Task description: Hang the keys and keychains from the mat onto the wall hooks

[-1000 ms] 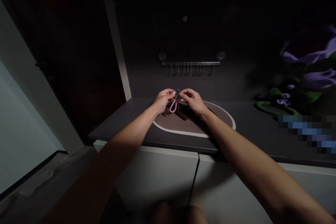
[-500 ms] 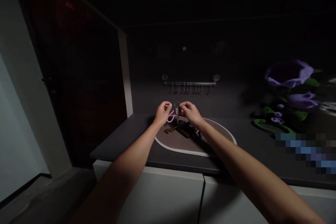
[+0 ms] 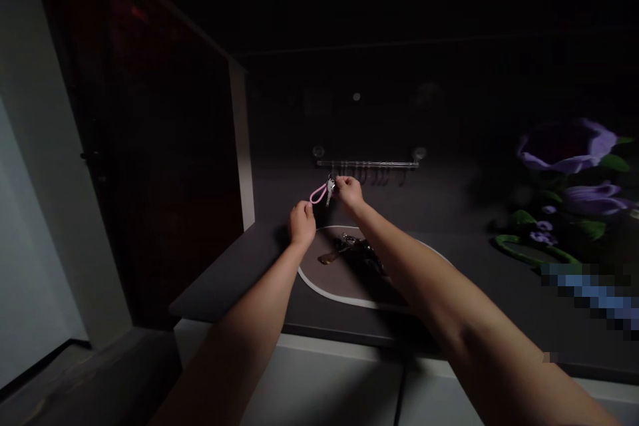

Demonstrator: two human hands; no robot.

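Likely home: cabinets (image 3: 329, 383), purple flowers (image 3: 594, 200)

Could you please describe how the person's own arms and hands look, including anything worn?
The left hand and right hand are ungloved; the forearms are bare, with no sleeve, watch or bracelet in view. In this dim light, I cannot tell about rings.

The looped cord strap (image 3: 318, 195) is pink, the small metal key (image 3: 329, 190) beside it silvery. A flat, rounded brown mat (image 3: 337, 281) is edged in white; the slab-like surface (image 3: 219, 286) is dark grey. Right, cupped flowers (image 3: 596, 200) are purple, their leaves (image 3: 615, 162) green.
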